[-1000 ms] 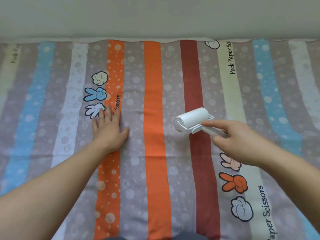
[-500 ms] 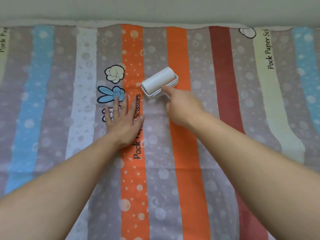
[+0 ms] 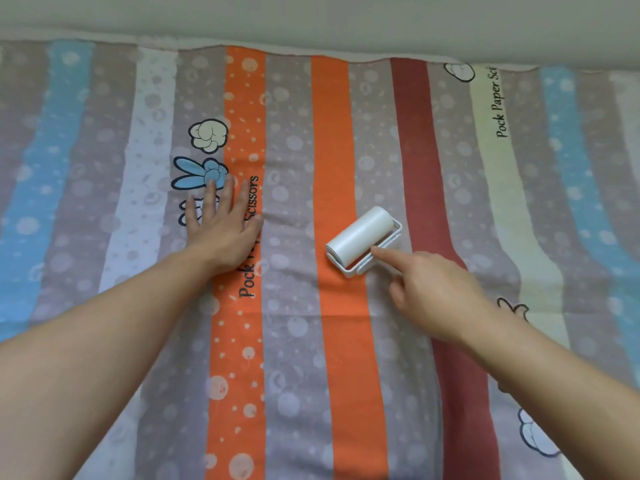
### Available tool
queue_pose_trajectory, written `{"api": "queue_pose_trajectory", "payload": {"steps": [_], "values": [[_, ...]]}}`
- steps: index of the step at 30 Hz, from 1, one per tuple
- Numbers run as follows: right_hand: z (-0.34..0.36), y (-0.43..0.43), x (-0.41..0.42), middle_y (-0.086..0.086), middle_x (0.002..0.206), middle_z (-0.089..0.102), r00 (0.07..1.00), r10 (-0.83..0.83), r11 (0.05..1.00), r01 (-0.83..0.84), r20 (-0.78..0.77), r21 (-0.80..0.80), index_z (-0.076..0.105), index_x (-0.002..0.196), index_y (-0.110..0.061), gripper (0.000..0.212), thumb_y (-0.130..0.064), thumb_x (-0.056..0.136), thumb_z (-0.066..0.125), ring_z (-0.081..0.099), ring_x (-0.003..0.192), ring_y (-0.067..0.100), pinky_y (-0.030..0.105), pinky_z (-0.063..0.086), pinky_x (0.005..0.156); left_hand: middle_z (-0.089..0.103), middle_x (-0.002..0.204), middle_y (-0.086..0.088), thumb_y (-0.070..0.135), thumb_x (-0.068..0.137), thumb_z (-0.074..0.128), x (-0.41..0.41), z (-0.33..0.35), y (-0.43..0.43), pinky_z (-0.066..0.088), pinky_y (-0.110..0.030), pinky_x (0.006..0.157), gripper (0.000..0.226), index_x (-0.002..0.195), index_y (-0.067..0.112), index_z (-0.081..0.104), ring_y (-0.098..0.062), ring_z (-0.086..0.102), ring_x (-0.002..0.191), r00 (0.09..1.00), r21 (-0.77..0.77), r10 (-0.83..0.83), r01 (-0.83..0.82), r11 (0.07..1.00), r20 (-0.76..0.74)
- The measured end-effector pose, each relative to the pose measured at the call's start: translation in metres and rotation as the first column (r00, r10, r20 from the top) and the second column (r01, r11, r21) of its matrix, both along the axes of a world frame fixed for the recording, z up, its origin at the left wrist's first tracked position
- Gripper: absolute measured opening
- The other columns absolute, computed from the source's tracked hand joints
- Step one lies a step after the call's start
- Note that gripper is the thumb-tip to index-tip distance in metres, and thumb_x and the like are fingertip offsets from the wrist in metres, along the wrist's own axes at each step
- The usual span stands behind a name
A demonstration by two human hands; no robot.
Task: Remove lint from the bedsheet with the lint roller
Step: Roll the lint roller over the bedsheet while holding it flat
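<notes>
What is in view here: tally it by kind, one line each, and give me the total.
bedsheet: 1
lint roller: 1
hands: 2, the left hand flat on the bedsheet, the right hand holding the lint roller
Total: 4

Left hand (image 3: 221, 233) flat, fingers (image 3: 227, 197) spread, right hand (image 3: 433, 296) gripping lint roller (image 3: 360, 235), forefinger extended, arms outstretched
</notes>
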State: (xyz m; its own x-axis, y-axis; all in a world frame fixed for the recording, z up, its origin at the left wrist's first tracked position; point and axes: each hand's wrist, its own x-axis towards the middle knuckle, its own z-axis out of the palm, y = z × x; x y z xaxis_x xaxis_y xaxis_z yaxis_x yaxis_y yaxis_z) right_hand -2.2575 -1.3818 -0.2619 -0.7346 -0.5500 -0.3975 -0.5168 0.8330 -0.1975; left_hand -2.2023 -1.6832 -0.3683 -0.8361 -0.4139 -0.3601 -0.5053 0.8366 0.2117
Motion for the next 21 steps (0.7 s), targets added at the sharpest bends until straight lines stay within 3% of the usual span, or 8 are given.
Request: {"api": "queue_pose_trajectory", "payload": {"steps": [7, 12, 15, 17, 21], "values": [[0.021, 0.039, 0.015, -0.004, 0.12, 0.059, 0.999, -0.01, 0.996, 0.006, 0.035, 0.094, 0.032, 0.14, -0.054, 0.056, -0.029, 0.091, 0.042, 0.056, 0.106, 0.021, 0.032, 0.041, 0.066, -0.014, 0.169, 0.004, 0.054, 0.105, 0.021, 0.004, 0.016, 0.008, -0.014, -0.052, 0.123, 0.068, 0.162, 0.028, -0.006, -0.021, -0.02, 0.154, 1.0, -0.047, -0.01, 0.009, 0.999, -0.021], [0.051, 0.061, 0.016, -0.013, 0.126, 0.06, 0.99, -0.029, 0.975, -0.002, 0.136, 0.22, 0.038, 0.138, -0.054, 0.054, -0.028, 0.092, 0.042, 0.058, 0.102, 0.014, 0.029, 0.046, 0.07, -0.01, 0.17, -0.003, 0.05, 0.105, 0.024, 0.025, 0.029, 0.017, -0.014, -0.056, 0.122, 0.067, 0.163, 0.025, 0.002, -0.022, -0.017, 0.155, 1.0, -0.057, 0.001, -0.002, 0.998, -0.017], [0.08, 0.061, 0.002, -0.022, 0.092, 0.055, 0.982, -0.023, 0.954, -0.035, 0.19, 0.299, 0.042, 0.134, -0.055, 0.052, -0.026, 0.091, 0.045, 0.052, 0.072, -0.003, 0.017, 0.035, 0.056, -0.012, 0.17, -0.002, 0.061, 0.101, 0.024, 0.037, 0.031, 0.01, -0.015, -0.06, 0.12, 0.073, 0.162, 0.03, 0.001, -0.021, -0.02, 0.154, 0.999, -0.091, 0.021, -0.018, 0.996, 0.034], [0.096, 0.051, -0.01, -0.023, 0.072, 0.045, 0.984, -0.021, 0.939, -0.042, 0.176, 0.343, 0.047, 0.127, -0.058, 0.05, -0.027, 0.089, 0.046, 0.045, 0.057, -0.003, 0.014, 0.031, 0.049, -0.013, 0.17, 0.0, 0.068, 0.099, 0.024, 0.043, 0.033, -0.003, -0.016, -0.062, 0.118, 0.076, 0.162, 0.033, 0.0, -0.021, -0.021, 0.154, 0.998, -0.081, 0.042, -0.037, 0.996, 0.053], [0.12, -0.006, -0.015, -0.019, 0.068, 0.049, 0.991, 0.033, 0.94, -0.074, 0.129, 0.332, 0.051, 0.12, -0.06, 0.045, -0.028, 0.088, 0.048, 0.047, 0.054, -0.001, 0.015, 0.031, 0.047, -0.018, 0.168, 0.005, 0.074, 0.096, 0.022, 0.047, 0.032, -0.033, -0.017, -0.062, 0.118, 0.081, 0.162, 0.034, -0.001, -0.018, -0.027, 0.152, 0.998, -0.045, 0.025, -0.022, 0.999, 0.059]]}}
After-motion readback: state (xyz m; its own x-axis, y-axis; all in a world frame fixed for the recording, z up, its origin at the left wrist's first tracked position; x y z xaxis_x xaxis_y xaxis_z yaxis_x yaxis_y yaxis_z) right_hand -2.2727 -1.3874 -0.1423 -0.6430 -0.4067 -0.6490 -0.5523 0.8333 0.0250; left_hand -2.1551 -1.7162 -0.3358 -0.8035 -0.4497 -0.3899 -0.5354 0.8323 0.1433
